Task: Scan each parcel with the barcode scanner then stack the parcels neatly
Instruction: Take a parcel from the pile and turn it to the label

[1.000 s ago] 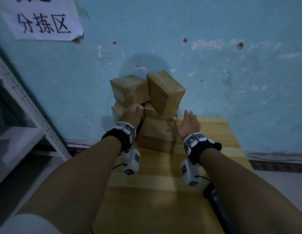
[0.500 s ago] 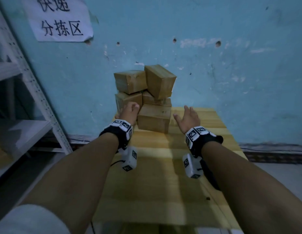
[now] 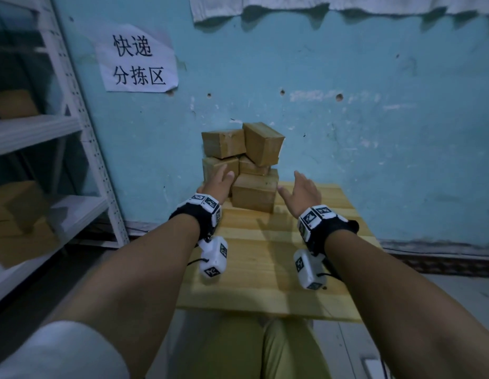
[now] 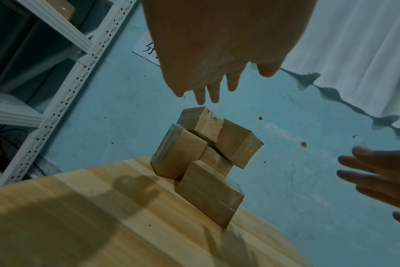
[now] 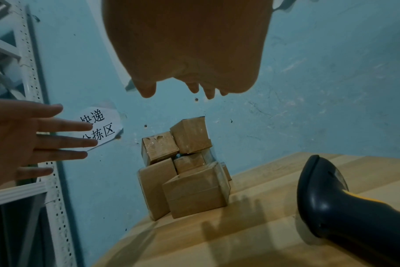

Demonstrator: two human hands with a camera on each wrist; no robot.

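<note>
Nearest: wooden tabletop (image 3: 265,283), both forearms stretched out over it. Barcode scanner (image 5: 345,204), dark with a yellow strip, lies on the tabletop at the person's right, seen only in the right wrist view; neither hand touches it.

Left hand (image 3: 217,181): fingers straight and spread, grip empty, held in front of the lower left parcel; wrist views show air between fingertips and cardboard. Right hand (image 3: 302,194): palm turned inward, fingers relaxed and extended, grip empty, just right of the stack and apart from it.

Parcels (image 3: 243,165): brown taped boxes piled at the far edge of the tabletop against the blue wall (image 3: 374,146). Front lower box (image 3: 254,194) sits squarely. Top right box (image 3: 262,143) is tilted, leaning toward the box beside it.

Far left: white metal shelving (image 3: 82,132). Paper sign (image 3: 138,65) with Chinese characters on the wall.
</note>
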